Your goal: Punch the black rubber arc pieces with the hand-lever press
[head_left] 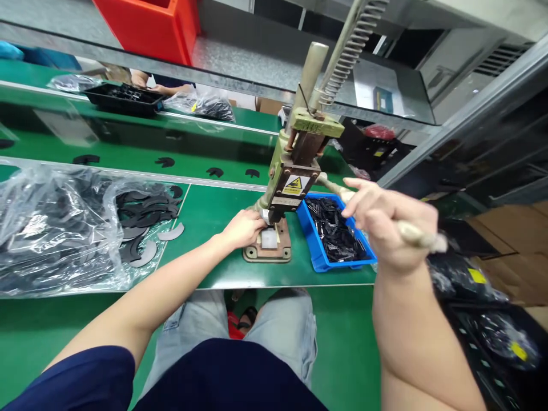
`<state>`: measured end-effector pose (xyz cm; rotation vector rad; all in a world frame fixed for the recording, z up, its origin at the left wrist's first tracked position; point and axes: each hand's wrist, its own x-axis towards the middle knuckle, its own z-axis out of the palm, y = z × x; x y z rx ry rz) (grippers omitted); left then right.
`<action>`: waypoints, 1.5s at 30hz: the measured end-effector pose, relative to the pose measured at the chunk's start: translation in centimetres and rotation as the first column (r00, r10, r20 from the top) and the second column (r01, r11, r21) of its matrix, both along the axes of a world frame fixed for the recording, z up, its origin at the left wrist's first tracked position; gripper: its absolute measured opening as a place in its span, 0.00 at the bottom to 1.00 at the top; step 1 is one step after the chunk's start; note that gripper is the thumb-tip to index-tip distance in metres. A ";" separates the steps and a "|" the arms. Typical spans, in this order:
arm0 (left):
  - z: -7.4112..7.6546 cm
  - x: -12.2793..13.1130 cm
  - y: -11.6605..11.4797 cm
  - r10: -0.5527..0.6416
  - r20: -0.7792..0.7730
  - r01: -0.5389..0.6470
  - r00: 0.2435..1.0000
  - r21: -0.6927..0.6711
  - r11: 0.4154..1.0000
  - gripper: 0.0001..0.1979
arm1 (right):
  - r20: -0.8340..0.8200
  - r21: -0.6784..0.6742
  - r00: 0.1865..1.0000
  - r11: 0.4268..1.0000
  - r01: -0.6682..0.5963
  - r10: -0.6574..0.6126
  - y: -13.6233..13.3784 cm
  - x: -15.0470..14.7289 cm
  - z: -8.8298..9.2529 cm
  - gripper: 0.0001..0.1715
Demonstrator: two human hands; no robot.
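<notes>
A green hand press [278,157] with a yellow warning label stands on the green worktop [226,274]. My right hand [387,222] is wrapped around its lever [331,185], and the lever's end sticks out past my fist. At the foot of the press, my left hand [245,228] has its fingers drawn together under the ram, beside a pale block [269,238] on the base plate [282,255]. Whatever those fingertips pinch is hidden. Right of the base sits a blue bin [317,264] full of small black parts [336,231].
On the left lies a clear plastic bag [55,228] spilling dark curved flat pieces [148,211]. Several similar pieces [165,162] lie spaced along the green strip behind. Beyond are a black tray [122,105], another person's hands [158,88] and a red bin [149,28] on a shelf.
</notes>
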<state>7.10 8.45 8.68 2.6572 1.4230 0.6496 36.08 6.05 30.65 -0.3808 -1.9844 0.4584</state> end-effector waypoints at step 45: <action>-0.9 -7.2 -3.5 0.194 0.262 -0.120 0.945 -0.272 0.955 0.16 | -0.379 0.029 0.838 0.900 0.434 -0.392 -4.2 -2.1 -14.3 0.18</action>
